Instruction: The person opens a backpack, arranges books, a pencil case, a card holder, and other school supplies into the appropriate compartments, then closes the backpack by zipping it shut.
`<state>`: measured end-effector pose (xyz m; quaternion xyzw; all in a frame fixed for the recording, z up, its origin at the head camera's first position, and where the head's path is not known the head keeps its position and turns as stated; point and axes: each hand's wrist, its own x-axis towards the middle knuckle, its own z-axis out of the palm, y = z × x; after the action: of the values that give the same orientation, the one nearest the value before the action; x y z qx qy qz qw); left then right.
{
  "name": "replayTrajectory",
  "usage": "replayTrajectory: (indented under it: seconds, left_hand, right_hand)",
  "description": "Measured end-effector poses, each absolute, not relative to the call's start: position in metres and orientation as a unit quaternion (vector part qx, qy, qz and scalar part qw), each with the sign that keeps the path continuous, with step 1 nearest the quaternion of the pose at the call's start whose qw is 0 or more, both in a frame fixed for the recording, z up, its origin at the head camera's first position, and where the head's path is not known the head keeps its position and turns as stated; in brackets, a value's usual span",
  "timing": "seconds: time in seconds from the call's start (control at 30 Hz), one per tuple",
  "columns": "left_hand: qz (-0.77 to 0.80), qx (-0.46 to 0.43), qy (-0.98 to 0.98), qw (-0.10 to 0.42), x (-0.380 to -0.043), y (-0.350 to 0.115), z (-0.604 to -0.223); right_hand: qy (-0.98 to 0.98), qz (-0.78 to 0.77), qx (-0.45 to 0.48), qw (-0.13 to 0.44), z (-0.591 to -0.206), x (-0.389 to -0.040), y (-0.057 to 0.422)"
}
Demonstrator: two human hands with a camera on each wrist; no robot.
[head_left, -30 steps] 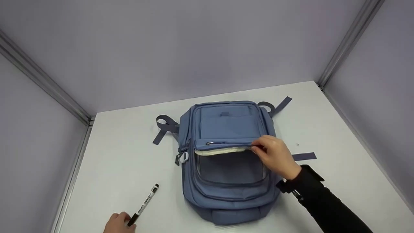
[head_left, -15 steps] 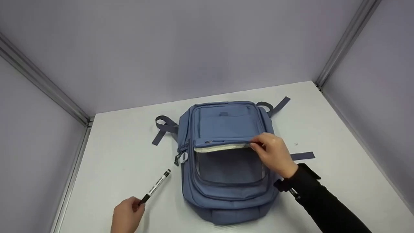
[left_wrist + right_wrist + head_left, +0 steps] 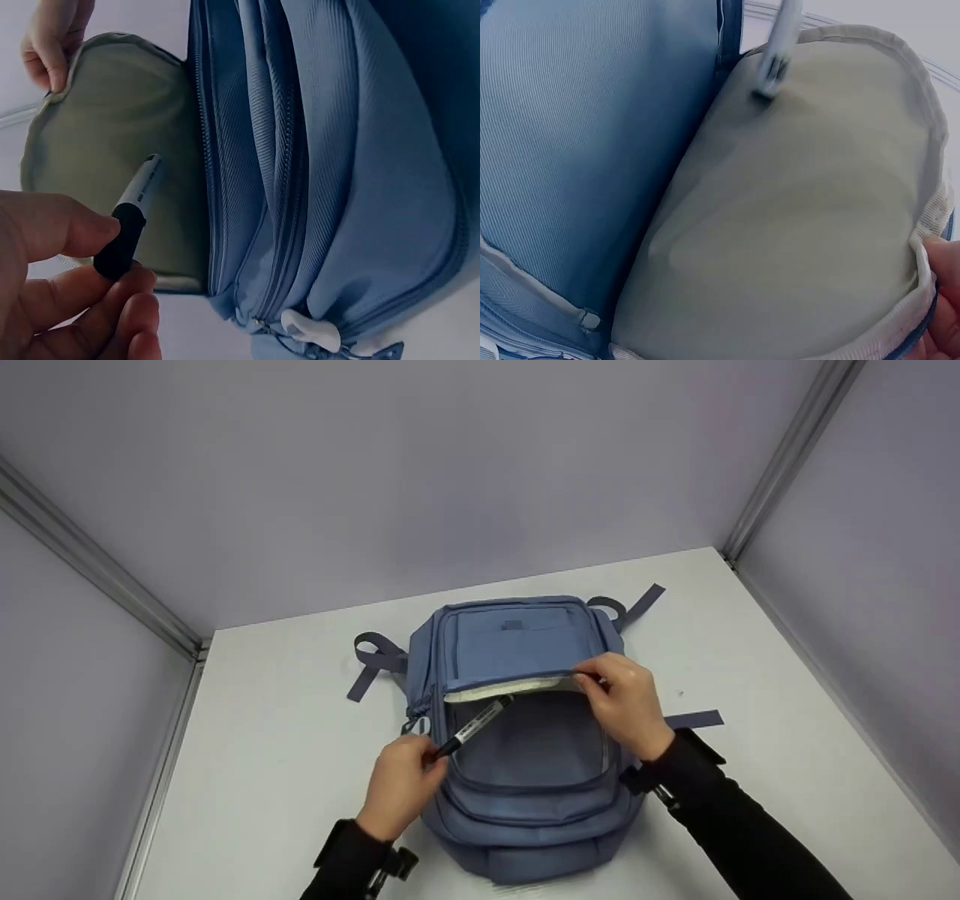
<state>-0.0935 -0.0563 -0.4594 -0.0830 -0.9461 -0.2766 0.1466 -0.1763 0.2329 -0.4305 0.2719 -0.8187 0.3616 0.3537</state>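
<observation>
A blue backpack [image 3: 525, 825] lies on the white table with its front pocket unzipped. My right hand [image 3: 622, 701] pinches the edge of the pocket flap [image 3: 517, 649] and holds it raised; the pale lining [image 3: 802, 202] faces the right wrist camera. Between thumb and fingers, my left hand [image 3: 405, 780] grips a black-and-white marker [image 3: 476, 725] by its black end. The marker's other end points up and right, over the pocket opening. In the left wrist view, the marker [image 3: 139, 191] shows in front of the flap's lining, apart from the right hand.
Dark straps [image 3: 379, 656] stick out at the backpack's upper left, and another strap [image 3: 694, 719] lies at its right. A pale clip [image 3: 311, 330] hangs on the bag's side. Grey walls [image 3: 450, 472] stand behind and beside the table [image 3: 285, 735].
My left hand has come up and right with the marker, from the table left of the backpack to over the open pocket. My right hand has raised the flap a little.
</observation>
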Motion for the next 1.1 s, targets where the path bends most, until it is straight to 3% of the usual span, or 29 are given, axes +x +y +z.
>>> replayTrajectory:
  seconds: [0.33, 0.57, 0.8, 0.97, 1.03, 1.1]
  left_hand:
    - [-0.337, -0.056, -0.935, 0.093, -0.142, -0.031, -0.465]
    - [-0.446, -0.016, -0.895, -0.004, -0.15, -0.022, -0.463]
    - [-0.485, -0.034, -0.87, -0.083, -0.148, -0.021, -0.465]
    - [-0.436, -0.081, -0.894, -0.059, -0.131, -0.025, -0.453]
    - [-0.403, -0.123, -0.907, -0.015, -0.12, -0.028, -0.447]
    - [-0.361, -0.187, -0.911, 0.075, -0.109, -0.03, -0.444]
  right_hand:
    - [-0.808, 0.373, 0.28, 0.36, -0.432, -0.178, 0.234]
    - [-0.814, 0.372, 0.281, 0.347, -0.432, -0.177, 0.235]
    - [-0.819, 0.368, 0.288, 0.332, -0.431, -0.177, 0.238]
    - [-0.823, 0.369, 0.296, 0.314, -0.433, -0.174, 0.241]
    - [-0.822, 0.369, 0.301, 0.311, -0.434, -0.172, 0.241]
    - [-0.822, 0.366, 0.308, 0.308, -0.436, -0.17, 0.242]
